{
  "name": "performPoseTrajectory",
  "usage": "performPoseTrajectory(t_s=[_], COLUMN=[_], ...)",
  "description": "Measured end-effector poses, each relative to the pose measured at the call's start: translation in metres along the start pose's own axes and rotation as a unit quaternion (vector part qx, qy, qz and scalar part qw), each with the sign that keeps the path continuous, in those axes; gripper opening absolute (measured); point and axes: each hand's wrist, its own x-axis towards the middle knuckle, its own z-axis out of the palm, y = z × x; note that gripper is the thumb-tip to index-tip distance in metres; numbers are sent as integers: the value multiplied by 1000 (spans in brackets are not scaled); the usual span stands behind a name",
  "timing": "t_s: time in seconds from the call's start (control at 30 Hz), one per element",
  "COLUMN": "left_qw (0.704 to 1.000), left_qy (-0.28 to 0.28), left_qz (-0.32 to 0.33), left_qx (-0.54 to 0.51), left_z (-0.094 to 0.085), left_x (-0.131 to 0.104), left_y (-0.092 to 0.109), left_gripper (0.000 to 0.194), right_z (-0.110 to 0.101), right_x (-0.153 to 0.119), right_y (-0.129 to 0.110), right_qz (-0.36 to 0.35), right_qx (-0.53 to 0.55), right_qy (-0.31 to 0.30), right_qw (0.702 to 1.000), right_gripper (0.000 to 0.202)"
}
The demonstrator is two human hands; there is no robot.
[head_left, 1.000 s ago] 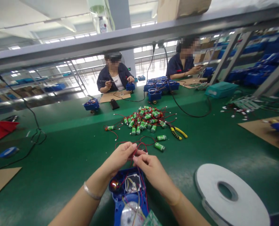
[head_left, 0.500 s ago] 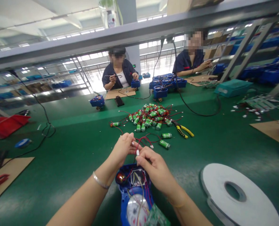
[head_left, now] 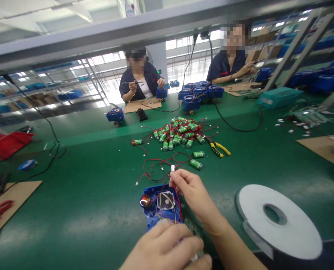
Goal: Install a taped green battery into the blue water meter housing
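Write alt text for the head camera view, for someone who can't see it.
The right hand pinches a white connector on red wires above an open blue device, whose near end the left hand covers. Beyond lie green batteries, yellow pliers and a white tape reel on the green table.

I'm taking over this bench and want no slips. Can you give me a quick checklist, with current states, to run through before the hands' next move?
1. Right hand pinching white connector: ok.
2. Left hand resting on blue housing: ok.
3. Red wires free of tangles: not ok, they loop loosely.
4. Batteries apart from the hands: ok.
5. Pliers lying untouched: ok.
6. Connector pins sound: cannot tell.
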Motion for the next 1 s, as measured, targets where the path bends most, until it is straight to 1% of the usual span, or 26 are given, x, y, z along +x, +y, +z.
performPoseTrajectory(t_s=[0.07, 0.1, 0.13, 0.2, 0.23, 0.27, 0.3, 0.33, 0.37, 0.4, 0.43, 0.47, 0.5, 0.53, 0.6, 0.67, 0.73, 0.8, 0.87, 0.93, 0.97, 1.0], left_qw=[999, 999, 999, 999, 998, 992, 976, 943, 894, 838, 788, 754, 738, 737, 749, 761, 768, 781, 791, 789, 782, 771], left_qy=[19, 20, 19, 23, 37, 65, 104, 150, 192, 224, 238, 235, 222, 205, 173, 159, 151, 137, 130, 138, 148, 160], left_qz=[-1, -8, -12, -25, -51, -100, -176, -271, -369, -455, -517, -557, -581, -595, -607, -606, -601, -592, -586, -588, -593, -599], left_qx=[41, 47, 47, 22, -4, -38, -78, -121, -164, -203, -236, -258, -261, -249, -201, -170, -161, -143, -117, -111, -121, -141], left_z=[14, 17, 18, 14, 11, 7, 4, 2, 1, 1, 3, 5, 8, 11, 17, 21, 24, 27, 31, 36, 38, 40], left_x=[-1, -1, -2, -5, -7, -9, -11, -13, -16, -18, -21, -24, -27, -30, -36, -41, -44, -45, -46, -47, -48, -49], left_y=[10, 12, 12, 11, 10, 9, 8, 6, 4, 1, -2, -6, -10, -14, -19, -22, -24, -25, -27, -28, -29, -29], left_gripper=[18, 19, 19, 15, 12, 11, 16, 24, 33, 41, 48, 51, 51, 48, 42, 39, 37, 33, 28, 25, 27, 34], right_z=[0, -1, -3, -6, -7, -9, -11, -13, -15, -17, -18, -18, -18, -16, -11, -3, 5, 10, 11, 10, 9, 8], right_x=[0, -1, -1, -3, -5, -7, -9, -11, -14, -17, -19, -22, -25, -27, -30, -33, -34, -35, -35, -34, -34, -34], right_y=[0, -1, -2, -3, -4, -6, -7, -8, -8, -9, -9, -8, -7, -5, -1, 3, 6, 10, 16, 24, 28, 33], right_qz=[0, 1, 4, 14, 22, 30, 38, 46, 54, 60, 64, 65, 65, 63, 59, 56, 56, 52, 31, 10, 10, 17], right_qx=[1, 1, 5, 24, 40, 57, 74, 89, 105, 118, 129, 137, 139, 129, 82, 16, -45, -104, -167, -200, -193, -172], right_qy=[-1, -3, -5, -15, -24, -33, -40, -45, -50, -54, -58, -66, -75, -78, -56, -3, 48, 83, 110, 122, 125, 131], right_qw=[1000, 1000, 1000, 999, 999, 997, 996, 994, 992, 990, 988, 986, 985, 987, 993, 998, 996, 990, 979, 972, 973, 976], right_gripper=[42, 42, 42, 39, 36, 34, 33, 33, 35, 40, 45, 52, 60, 68, 75, 67, 52, 42, 34, 29, 29, 31])
